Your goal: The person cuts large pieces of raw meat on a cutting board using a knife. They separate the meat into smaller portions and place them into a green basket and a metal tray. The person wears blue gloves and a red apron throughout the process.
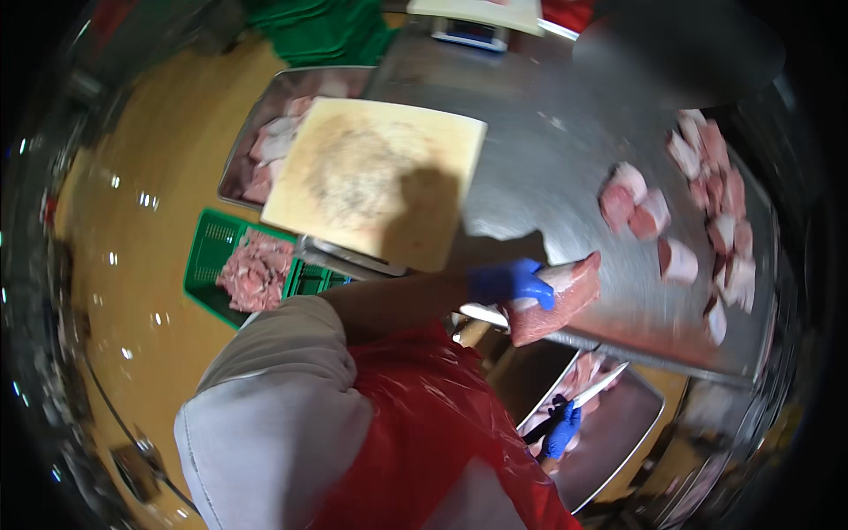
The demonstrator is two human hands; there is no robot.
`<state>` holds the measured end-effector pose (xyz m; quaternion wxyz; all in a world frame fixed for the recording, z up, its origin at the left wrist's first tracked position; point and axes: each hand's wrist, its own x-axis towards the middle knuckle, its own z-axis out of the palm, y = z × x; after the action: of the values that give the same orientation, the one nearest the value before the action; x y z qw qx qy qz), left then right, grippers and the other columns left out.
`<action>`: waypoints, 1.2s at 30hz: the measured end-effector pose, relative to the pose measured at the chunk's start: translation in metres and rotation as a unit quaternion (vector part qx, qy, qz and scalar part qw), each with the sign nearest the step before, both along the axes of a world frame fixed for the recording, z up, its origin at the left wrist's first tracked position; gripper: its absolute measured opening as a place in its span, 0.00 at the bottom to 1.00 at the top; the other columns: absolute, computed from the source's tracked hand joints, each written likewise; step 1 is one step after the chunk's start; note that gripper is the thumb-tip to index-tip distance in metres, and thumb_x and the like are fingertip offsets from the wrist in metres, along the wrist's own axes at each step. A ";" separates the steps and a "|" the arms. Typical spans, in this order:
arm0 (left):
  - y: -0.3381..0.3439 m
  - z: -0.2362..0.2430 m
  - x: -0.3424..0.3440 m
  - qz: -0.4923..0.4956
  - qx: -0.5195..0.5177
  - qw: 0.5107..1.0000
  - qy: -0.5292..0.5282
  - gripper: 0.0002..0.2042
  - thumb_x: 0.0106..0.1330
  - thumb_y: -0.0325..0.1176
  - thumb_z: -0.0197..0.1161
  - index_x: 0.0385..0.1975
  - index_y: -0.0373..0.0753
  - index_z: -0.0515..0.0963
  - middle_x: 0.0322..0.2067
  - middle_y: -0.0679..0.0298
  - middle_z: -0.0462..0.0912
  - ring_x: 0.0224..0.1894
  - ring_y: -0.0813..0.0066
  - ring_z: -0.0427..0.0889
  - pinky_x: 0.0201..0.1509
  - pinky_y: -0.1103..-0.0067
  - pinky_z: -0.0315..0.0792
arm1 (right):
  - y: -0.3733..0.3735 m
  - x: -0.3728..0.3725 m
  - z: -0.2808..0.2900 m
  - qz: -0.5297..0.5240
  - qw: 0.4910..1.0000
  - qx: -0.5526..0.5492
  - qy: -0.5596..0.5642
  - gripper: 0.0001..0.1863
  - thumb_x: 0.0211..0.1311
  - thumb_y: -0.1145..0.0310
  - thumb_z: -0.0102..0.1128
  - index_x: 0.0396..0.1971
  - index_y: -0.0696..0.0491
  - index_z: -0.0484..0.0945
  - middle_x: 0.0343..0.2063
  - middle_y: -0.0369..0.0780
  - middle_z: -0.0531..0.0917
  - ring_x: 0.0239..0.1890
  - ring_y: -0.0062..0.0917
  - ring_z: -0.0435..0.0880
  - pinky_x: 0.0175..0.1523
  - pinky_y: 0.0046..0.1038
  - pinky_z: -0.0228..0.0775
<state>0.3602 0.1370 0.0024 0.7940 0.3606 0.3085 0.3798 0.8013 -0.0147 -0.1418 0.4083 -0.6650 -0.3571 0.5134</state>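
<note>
My left hand [521,284], in a blue glove, grips a long slab of pink meat with pale fat [561,314] at the near edge of the steel table [521,141]. Lower right, my right hand [562,433], also gloved in blue, is closed on the handle of a knife [597,382], its blade pointing up and right over a steel tub of meat [623,442]. Left of the slab, a cream cutting board [318,168] with a worn middle lies in my arm's shadow. Several cut meat chunks [676,261] sit on the table to the right.
A steel tub of meat [237,159] stands behind the board's left side. A green basket of trimmings [201,252] is at the left, above the yellow floor [132,265]. At the back are green crates [314,31] and a scale-like device [473,18]. A cable [115,406] runs along the floor.
</note>
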 end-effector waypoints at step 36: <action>-0.135 0.025 -0.353 0.408 0.294 0.764 0.404 0.31 0.59 0.35 0.71 0.65 0.41 0.72 0.55 0.52 0.80 0.58 0.62 0.79 0.62 0.72 0.72 | 0.114 -0.391 0.204 0.426 0.886 0.178 0.039 0.13 0.79 0.62 0.50 0.37 0.56 0.74 0.30 0.40 0.83 0.28 0.22 0.81 0.37 0.25 0.76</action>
<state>0.0075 0.0021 0.0274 0.2211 0.5362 0.5922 0.5594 0.4106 0.0990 0.0620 0.2756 -0.3443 -0.6750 0.5915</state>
